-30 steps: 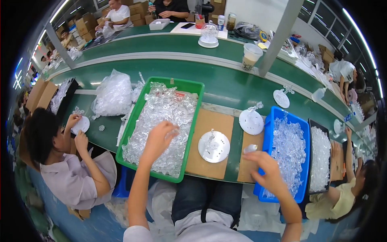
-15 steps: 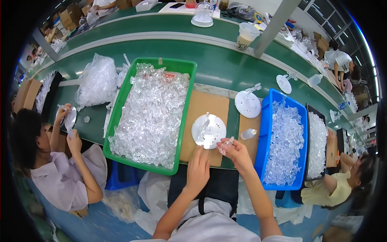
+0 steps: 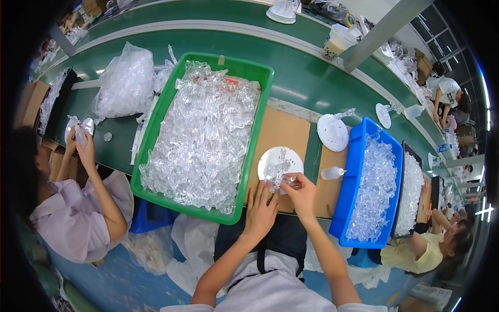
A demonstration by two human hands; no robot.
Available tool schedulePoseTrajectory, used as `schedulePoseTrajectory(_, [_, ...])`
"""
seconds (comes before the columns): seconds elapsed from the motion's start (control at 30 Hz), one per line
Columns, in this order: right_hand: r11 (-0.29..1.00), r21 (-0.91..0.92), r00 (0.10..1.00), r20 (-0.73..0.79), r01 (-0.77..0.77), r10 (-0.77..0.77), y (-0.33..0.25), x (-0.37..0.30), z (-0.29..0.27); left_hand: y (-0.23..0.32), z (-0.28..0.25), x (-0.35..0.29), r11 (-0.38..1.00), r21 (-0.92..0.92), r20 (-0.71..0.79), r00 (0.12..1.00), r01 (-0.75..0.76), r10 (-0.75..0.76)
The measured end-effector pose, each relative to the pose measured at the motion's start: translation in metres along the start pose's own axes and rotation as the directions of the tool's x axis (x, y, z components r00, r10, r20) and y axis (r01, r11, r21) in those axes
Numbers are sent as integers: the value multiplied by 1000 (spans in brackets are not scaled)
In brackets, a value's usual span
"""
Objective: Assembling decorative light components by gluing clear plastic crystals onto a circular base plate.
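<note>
A round white disc (image 3: 297, 160) with small holes lies on the brown cardboard in front of me, with a clear plastic part (image 3: 280, 162) standing on it. My right hand (image 3: 303, 196) pinches a small clear plastic piece (image 3: 289, 180) at the disc's near right edge. My left hand (image 3: 261, 212) lies with its fingers stretched out at the disc's near edge. Its fingertips seem to touch the rim; whether they press on it I cannot tell.
A green tray (image 3: 136, 177) full of clear pieces stands left, a blue bin (image 3: 340, 221) of similar pieces right. Between the disc and bin lies a small squeeze bottle (image 3: 332, 172). Behind it sits another white disc (image 3: 332, 136). Co-workers (image 3: 78, 218) sit on both sides.
My right hand has moved left and down with the clear piece, from beside the disc to its near edge. The view has shifted; the co-worker at left has lowered their hands.
</note>
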State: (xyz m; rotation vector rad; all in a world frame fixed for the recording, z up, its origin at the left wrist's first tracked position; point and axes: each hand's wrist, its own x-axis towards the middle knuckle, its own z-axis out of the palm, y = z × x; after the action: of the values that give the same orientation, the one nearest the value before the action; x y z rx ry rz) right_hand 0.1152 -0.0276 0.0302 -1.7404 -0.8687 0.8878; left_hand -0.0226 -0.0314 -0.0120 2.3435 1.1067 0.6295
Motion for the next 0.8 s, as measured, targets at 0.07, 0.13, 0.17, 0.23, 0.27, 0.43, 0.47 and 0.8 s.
schedulePoseTrajectory(0.07, [990,-137,999,-14,32,-35,-6,1,5,1,-1,-1,1000,-2,-6,1000,11,-11])
schedulePoseTrajectory(0.13, [954,-278,992,-35,110,-125,-3,3,7,1,-1,0,1000,-11,-20,1000,12,-12])
schedulePoseTrajectory(0.17, [954,-281,992,-33,108,-122,-2,2,8,0,-1,-1,1000,-15,-19,1000,15,-16])
schedulePoseTrajectory(0.23, [854,-421,936,-32,305,-349,0,0,9,-2,2,-2,1000,19,-34,999,-2,3])
schedulePoseTrajectory(0.27, [854,-422,938,-27,303,-347,0,0,10,-2,2,-3,1000,16,-33,999,3,-2])
schedulePoseTrajectory(0.43, [681,-580,862,74,446,-502,5,-2,16,-3,1,-5,999,40,-9,1000,23,-23])
schedulePoseTrajectory(0.47, [681,-581,862,75,446,-501,5,-2,17,-3,1,-5,999,39,-9,1000,25,-25])
schedulePoseTrajectory(0.8, [694,-594,878,45,407,-477,15,0,12,6,10,0,988,157,37,999,0,-6])
